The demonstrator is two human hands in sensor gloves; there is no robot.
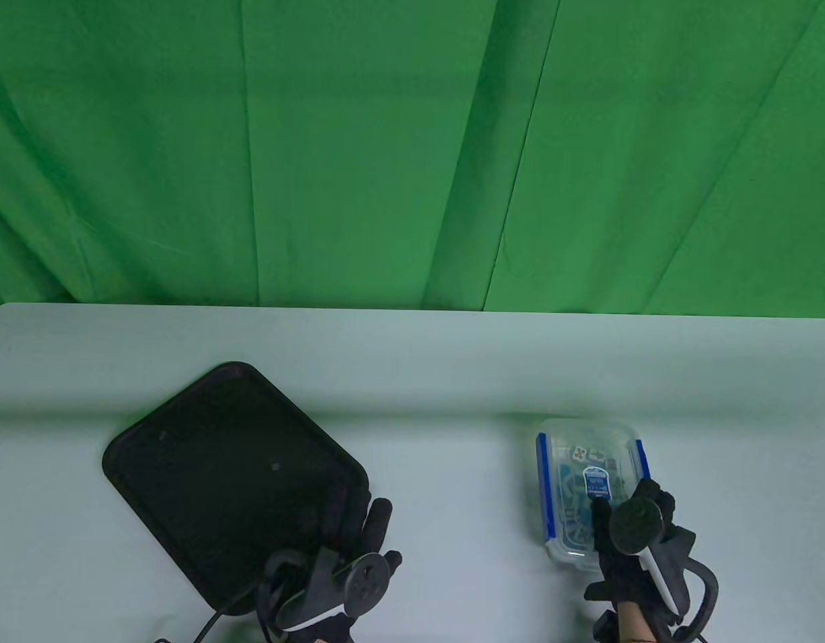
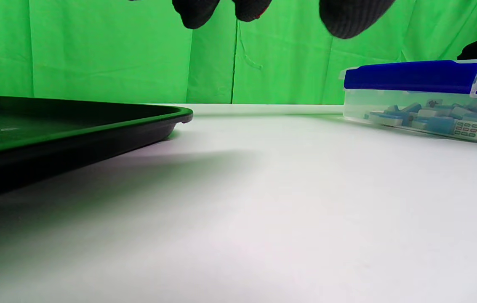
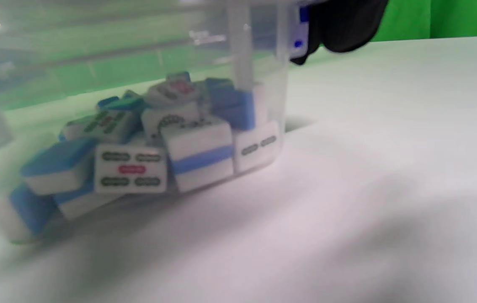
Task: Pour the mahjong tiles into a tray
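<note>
A black tray lies at the left of the table and holds no tiles. It also shows in the left wrist view. My left hand is open, with its fingers stretched out over the tray's near right corner; I cannot tell whether they touch it. A clear plastic box with a lid and blue clips stands at the right, with mahjong tiles piled inside. My right hand grips the near end of the box from above. One gloved finger lies against a blue clip.
The white table has open surface between the tray and the box. A green cloth backdrop hangs behind the table's far edge. The box also shows at the right of the left wrist view.
</note>
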